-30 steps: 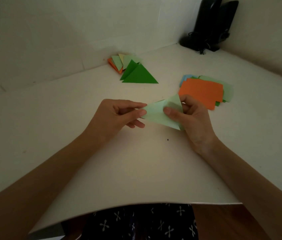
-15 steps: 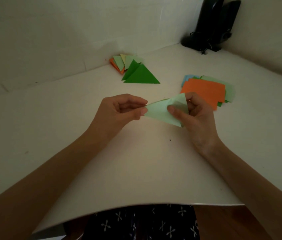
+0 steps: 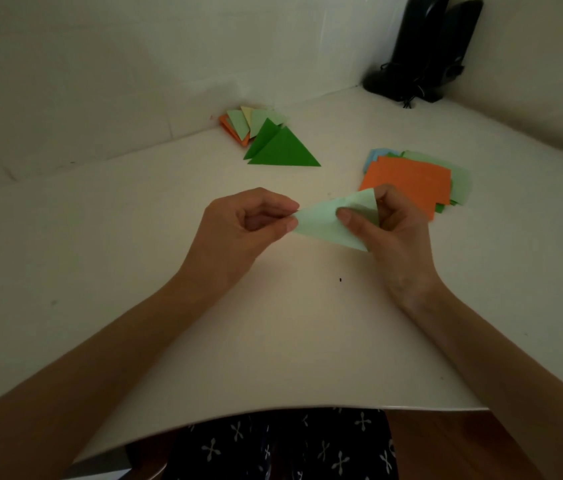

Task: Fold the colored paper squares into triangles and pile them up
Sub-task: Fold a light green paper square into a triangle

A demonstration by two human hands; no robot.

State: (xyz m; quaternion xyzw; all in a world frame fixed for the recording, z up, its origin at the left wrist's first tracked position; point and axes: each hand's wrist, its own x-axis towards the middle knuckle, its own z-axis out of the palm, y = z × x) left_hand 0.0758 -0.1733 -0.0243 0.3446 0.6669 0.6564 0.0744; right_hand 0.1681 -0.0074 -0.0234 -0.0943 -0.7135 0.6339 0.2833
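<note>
**A:** Who holds the paper at this moment, and where is it?

**B:** I go from the left. The left hand (image 3: pixel 249 223) pinches the narrow tip of the pale green folded paper triangle (image 3: pixel 321 225) between thumb and forefinger, and its other fingers are curled in. The paper is between the two hands and seems lifted a little off the white table (image 3: pixel 134 271). Its long axis runs from left to right. The right hand (image 3: pixel 394 233) holds the wide end, with the thumb on the near face and the fingers behind it. So both hands are closed on the same sheet, one at each end.

**A:** And where should it go after this?

**B:** The pile of folded paper triangles (image 3: pixel 273 143), dark green on top, lies further back near the wall, well apart from the hands. It is behind the left hand, so I judge the left hand to be the nearer one for placing. The stack of unfolded paper squares (image 3: pixel 408 183), orange on top, lies just behind the right hand.

**A:** Does something differ from one second ago?

**B:** Very little. Both pinches are as before. The layers of the paper look more closed, and its upper corner stands slightly higher by the right fingers.
</note>
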